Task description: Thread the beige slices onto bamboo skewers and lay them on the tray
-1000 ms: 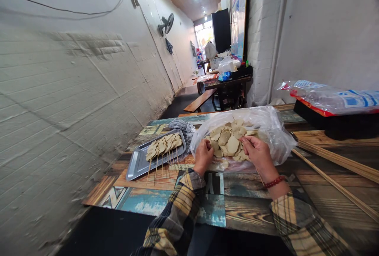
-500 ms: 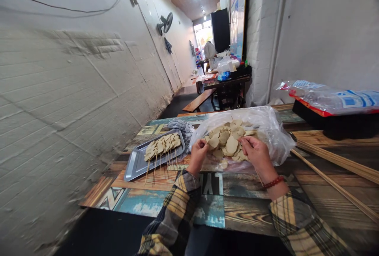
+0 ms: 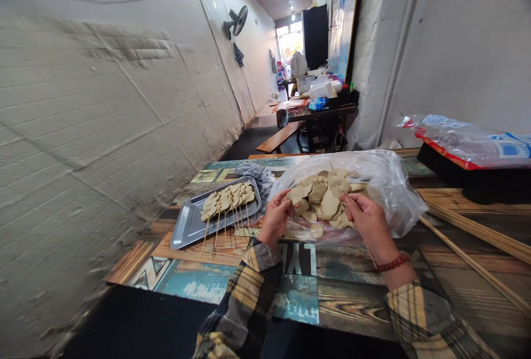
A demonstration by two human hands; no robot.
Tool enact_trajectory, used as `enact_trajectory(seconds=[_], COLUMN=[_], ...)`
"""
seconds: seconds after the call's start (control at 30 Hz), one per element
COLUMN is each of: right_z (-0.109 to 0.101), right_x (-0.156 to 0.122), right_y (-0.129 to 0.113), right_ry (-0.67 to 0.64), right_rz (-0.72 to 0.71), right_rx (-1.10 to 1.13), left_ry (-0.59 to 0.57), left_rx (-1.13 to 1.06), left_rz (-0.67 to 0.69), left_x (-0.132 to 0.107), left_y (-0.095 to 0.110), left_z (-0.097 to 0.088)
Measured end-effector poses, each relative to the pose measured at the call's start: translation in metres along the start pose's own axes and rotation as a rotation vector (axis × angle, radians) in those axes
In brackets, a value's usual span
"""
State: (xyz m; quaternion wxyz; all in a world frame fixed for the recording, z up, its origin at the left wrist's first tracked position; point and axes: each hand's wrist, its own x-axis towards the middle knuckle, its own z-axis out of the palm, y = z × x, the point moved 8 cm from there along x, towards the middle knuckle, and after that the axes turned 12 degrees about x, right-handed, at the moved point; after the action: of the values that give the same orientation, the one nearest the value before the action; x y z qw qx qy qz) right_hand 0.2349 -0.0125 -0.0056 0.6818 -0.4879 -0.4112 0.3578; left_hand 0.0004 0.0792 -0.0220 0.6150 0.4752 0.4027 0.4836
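My left hand (image 3: 277,216) pinches a thin round beige slice (image 3: 295,195) by its edge, over the left side of a heap. My right hand (image 3: 368,219) is closed on a thin wooden skewer (image 3: 370,255), whose lower end shows below the palm; its tip is hard to make out. Between the hands a pile of loose beige slices (image 3: 329,204) lies on a clear plastic bag (image 3: 385,182). To the left, a metal tray (image 3: 186,229) holds several skewers threaded with slices (image 3: 228,199), their bare sticks sticking out over the near rim.
Long bare skewers (image 3: 477,229) lie at the right of the patchwork wooden table (image 3: 348,309). Behind them stands a black container (image 3: 468,179) with plastic packaging on top. A grey cloth-like bundle (image 3: 255,172) sits behind the tray. A bench (image 3: 280,136) and another cluttered table are farther back.
The view has shifted slightly. My left hand still pinches a slice, and my right hand has stayed closed on the skewer, a little farther right in the view.
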Motion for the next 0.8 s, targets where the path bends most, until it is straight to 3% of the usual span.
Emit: enact_trajectory(seconds=[0.2, 0.4, 0.8], right_z=[0.011, 0.038, 0.061], right_x=[-0.006, -0.022, -0.050], right_y=[0.003, 0.007, 0.010], right_ry=[-0.058, -0.262, -0.497], right_rz=[0.118, 0.277, 0.341], right_rx=[0.113, 0.131, -0.107], left_ry=[-0.017, 0.017, 0.115], left_rx=[-0.029, -0.096, -0.035], left_rz=[-0.021, -0.027, 0.080], left_x=[-0.002, -0.003, 0.001], left_y=[-0.001, -0.001, 0.009], left_z=[0.002, -0.002, -0.017])
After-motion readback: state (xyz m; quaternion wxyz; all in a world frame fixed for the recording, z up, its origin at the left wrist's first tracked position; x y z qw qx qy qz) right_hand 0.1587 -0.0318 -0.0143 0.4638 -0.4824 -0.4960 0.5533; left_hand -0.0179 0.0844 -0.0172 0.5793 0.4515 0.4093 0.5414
